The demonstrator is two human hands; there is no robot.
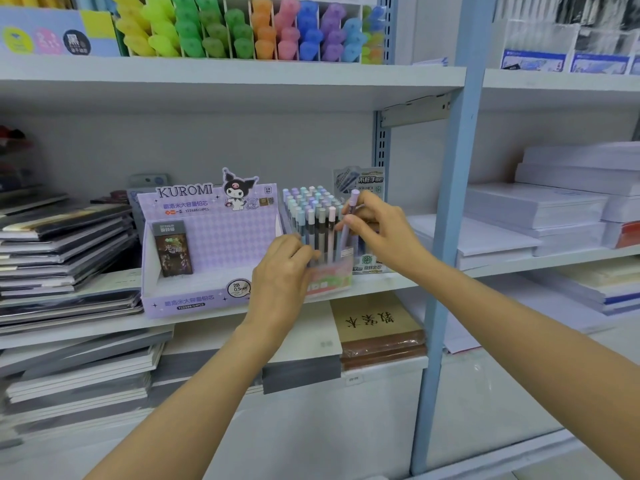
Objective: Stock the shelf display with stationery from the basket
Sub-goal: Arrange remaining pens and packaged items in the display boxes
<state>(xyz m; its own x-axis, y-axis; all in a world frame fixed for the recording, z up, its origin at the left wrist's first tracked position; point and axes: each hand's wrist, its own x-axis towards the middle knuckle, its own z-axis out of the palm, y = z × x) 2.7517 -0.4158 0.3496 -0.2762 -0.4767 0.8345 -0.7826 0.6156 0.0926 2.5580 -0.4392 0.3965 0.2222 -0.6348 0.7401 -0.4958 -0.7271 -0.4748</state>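
Note:
A display box (329,280) full of upright pastel pens (308,209) stands on the middle shelf (381,285). My right hand (377,230) pinches a lilac pen (349,220) at the box's front right corner, its cap sticking up above the fingers. My left hand (280,271) grips the front left of the pen box, fingers curled over its edge. The basket is out of view.
A purple Kuromi lead-refill carton (207,237) with one dark packet sits left of the pens. Notebook stacks (62,244) lie at far left, paper reams (554,209) at right. A blue upright post (450,202) divides the shelves. Coloured highlighters (242,29) fill the shelf above.

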